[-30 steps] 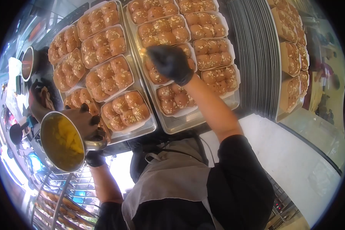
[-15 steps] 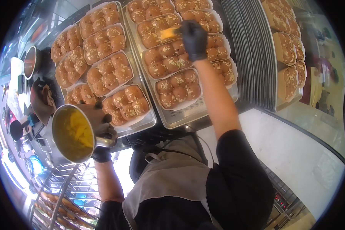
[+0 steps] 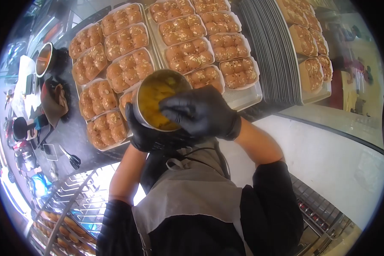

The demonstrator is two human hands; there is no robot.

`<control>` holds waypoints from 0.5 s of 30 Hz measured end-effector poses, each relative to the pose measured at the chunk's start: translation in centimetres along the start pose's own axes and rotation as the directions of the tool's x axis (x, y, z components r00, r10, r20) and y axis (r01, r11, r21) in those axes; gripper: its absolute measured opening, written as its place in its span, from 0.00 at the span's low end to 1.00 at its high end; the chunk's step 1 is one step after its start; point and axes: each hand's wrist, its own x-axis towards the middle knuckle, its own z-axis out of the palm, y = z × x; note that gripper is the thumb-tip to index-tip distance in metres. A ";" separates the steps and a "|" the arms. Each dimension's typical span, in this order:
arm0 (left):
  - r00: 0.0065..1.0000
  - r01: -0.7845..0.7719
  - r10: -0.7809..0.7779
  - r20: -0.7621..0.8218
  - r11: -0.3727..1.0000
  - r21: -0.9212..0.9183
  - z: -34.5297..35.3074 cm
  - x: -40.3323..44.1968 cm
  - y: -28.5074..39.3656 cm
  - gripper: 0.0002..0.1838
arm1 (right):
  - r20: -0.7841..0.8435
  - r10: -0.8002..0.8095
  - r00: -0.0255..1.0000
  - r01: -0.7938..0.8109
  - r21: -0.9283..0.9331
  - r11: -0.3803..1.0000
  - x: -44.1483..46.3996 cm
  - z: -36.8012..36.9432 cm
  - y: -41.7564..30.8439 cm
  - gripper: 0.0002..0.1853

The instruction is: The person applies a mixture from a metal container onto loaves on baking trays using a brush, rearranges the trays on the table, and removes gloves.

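My left hand (image 3: pixel 143 133), in a black glove, is wrapped round a metal pitcher (image 3: pixel 137 107) and holds it tilted in front of the apron. Soft yellow pieces (image 3: pixel 155 87) lie inside it. My right hand (image 3: pixel 202 112), gloved in black too, reaches over the rim with its fingers pinched together inside the pitcher. What the fingers hold is hidden. Just beyond the hands, bread loaves (image 3: pixel 190 55) topped with flaked nuts sit in paper cases on a metal tray (image 3: pixel 248 97).
More loaves (image 3: pixel 130 70) fill a second tray at left. Stacked dark trays (image 3: pixel 271 55) stand at right, beside further loaves (image 3: pixel 310 74). Scissors (image 3: pixel 72 158) and a metal bowl (image 3: pixel 44 59) are on the counter at left. A wire rack (image 3: pixel 72 194) holds baked goods below.
My right hand has come back from above the right tray's loaves, where it held a flat yellow piece, into the pitcher. My left hand has brought the pitcher right and up, towards the middle.
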 end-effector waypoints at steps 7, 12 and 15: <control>0.827 -0.374 0.562 0.028 0.513 0.773 -3.4 1.7 -0.8 0.36 | -0.721 0.195 0.665 0.052 0.305 0.951 -1.1 -4.7 4.1 0.23; 0.989 -0.064 0.095 0.110 0.965 -0.253 -7.0 -0.6 3.3 0.38 | -0.598 0.224 0.770 0.130 0.490 0.862 5.0 -1.4 14.9 0.14; 0.993 -0.093 0.117 0.032 0.907 -0.410 -7.3 -2.0 5.8 0.36 | -0.600 0.249 0.760 -0.032 0.348 0.937 7.5 2.0 20.3 0.13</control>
